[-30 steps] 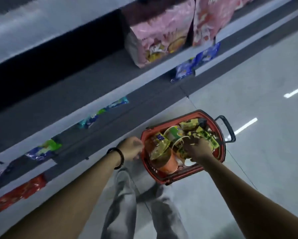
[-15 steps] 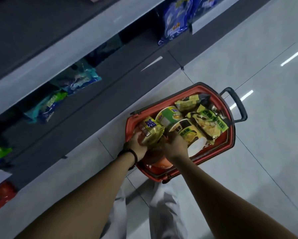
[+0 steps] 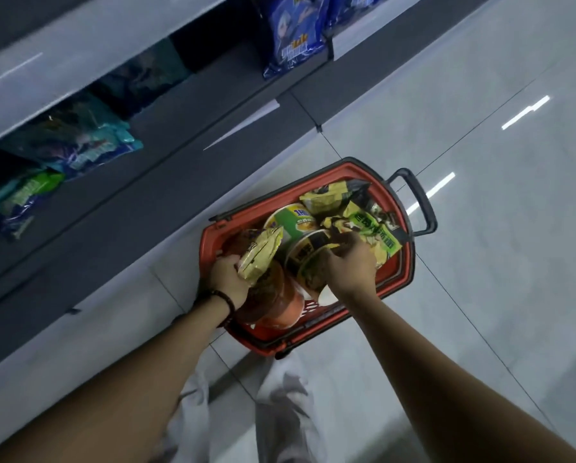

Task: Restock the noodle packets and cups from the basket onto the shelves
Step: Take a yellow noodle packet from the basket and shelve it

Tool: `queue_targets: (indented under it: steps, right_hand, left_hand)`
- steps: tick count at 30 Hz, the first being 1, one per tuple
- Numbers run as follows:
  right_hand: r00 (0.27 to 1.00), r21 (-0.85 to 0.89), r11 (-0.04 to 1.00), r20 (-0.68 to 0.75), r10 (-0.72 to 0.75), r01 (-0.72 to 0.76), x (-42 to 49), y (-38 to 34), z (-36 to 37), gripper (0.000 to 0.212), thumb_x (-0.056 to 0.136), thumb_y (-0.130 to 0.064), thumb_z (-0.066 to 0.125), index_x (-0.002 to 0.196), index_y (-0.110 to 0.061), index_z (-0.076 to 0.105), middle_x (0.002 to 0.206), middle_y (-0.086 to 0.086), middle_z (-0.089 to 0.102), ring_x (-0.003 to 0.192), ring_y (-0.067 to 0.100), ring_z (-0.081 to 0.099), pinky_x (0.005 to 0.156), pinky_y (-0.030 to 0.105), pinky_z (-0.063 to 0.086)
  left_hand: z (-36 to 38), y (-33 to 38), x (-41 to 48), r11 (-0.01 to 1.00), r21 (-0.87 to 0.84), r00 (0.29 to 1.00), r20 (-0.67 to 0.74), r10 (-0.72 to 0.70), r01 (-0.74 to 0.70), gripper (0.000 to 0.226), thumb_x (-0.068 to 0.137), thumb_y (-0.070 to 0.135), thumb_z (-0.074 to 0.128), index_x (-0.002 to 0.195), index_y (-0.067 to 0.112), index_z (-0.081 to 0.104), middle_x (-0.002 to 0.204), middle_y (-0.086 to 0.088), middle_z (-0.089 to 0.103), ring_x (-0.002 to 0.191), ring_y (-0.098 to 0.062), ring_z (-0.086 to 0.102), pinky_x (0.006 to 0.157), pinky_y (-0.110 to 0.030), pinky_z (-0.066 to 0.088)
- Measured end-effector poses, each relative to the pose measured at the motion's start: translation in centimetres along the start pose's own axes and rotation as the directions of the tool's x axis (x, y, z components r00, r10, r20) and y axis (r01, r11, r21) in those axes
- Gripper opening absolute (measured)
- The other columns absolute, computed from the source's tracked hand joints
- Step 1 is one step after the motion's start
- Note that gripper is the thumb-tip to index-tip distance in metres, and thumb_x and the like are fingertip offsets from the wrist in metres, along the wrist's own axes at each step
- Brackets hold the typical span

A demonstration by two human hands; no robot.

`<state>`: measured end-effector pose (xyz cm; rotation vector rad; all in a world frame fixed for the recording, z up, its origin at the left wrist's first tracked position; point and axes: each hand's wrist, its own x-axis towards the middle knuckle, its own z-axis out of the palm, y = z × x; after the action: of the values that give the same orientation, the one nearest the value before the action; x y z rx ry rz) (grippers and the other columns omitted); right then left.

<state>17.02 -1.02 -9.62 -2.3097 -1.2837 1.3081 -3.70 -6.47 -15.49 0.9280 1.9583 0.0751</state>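
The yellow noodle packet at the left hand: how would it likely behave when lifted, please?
Probably floppy: the yellow noodle packet looks crinkled where the left hand grips it. Likely light, being a thin pouch. Its glossy film may slip from fingers.

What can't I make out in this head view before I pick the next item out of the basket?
Head view only:
Basket floor: covered by cups and packets, so the count is unknown.
Right hand: fingertips buried between a noodle cup and the green packet; what it grips is unclear.
Left hand: fingers hidden behind the yellow packet.
Blue packets on the shelf: cut off by the top edge, print blurred.
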Motion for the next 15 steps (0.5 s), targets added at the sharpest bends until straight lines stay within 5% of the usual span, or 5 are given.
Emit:
queue_targets:
  steps: [6,9,11,13,15]
  right_hand:
    - [0.989,-0.022,0.998,0.134,-0.060,0.064,-0.5,0.0,2.0,0.029,0.097,-0.023,0.071,0.126,-0.019,0.070,0.110,-0.001,0.073,0.102,0.026,0.072,0.090,0.044,0.062]
    - [0.979,0.131,0.989,0.197,0.047,-0.074,-0.3,0.7,3.0,0.038,0.086,-0.048,0.077,0.118,-0.028,0.070,0.109,0.001,0.080,0.096,0.029,0.077,0.087,0.056,0.065]
    - [0.958,0.262,0.951,0.271,0.092,-0.165,-0.1,1.0,3.0,0.061,0.077,-0.065,0.080,0.125,-0.029,0.068,0.118,0.007,0.079,0.101,0.031,0.078,0.089,0.060,0.065]
    - [0.913,0.421,0.862,0.394,0.107,-0.282,-1.4,-0.5,1.6,0.079,0.079,-0.065,0.082,0.142,-0.022,0.062,0.133,0.010,0.075,0.114,0.031,0.077,0.095,0.053,0.064]
    - [0.848,0.541,0.756,0.529,0.035,-0.368,-3.4,-2.6,-0.6,0.069,0.091,-0.054,0.078,0.145,-0.015,0.062,0.135,0.013,0.076,0.120,0.034,0.075,0.090,0.044,0.063]
  left_hand:
    - [-2.2,1.5,-1.1,0.985,-0.126,0.991,-0.079,0.108,-0.118,0.030,0.110,0.018,0.047,0.082,0.014,0.057,0.080,-0.004,0.063,0.084,-0.032,0.061,0.060,-0.034,0.036]
    - [-4.2,1.3,-2.2,0.931,-0.320,0.983,-0.017,0.181,-0.177,0.036,0.109,0.036,0.042,0.100,0.011,0.066,0.097,-0.011,0.075,0.096,-0.031,0.072,0.083,-0.047,0.060]
    - [-5.9,2.6,-4.0,0.788,-0.614,0.992,0.061,0.107,-0.047,0.034,0.114,0.033,0.041,0.126,0.018,0.069,0.122,-0.010,0.077,0.118,-0.030,0.073,0.100,-0.051,0.060]
    - [-7.9,3.9,-6.3,0.608,-0.785,0.980,0.189,0.053,0.118,0.035,0.115,0.024,0.040,0.141,0.019,0.063,0.132,-0.012,0.075,0.122,-0.033,0.072,0.098,-0.051,0.061]
    - [-10.0,5.1,-8.7,0.507,-0.842,0.959,0.267,0.094,0.184,0.036,0.115,0.019,0.040,0.144,0.016,0.060,0.134,-0.016,0.074,0.118,-0.036,0.074,0.095,-0.051,0.063]
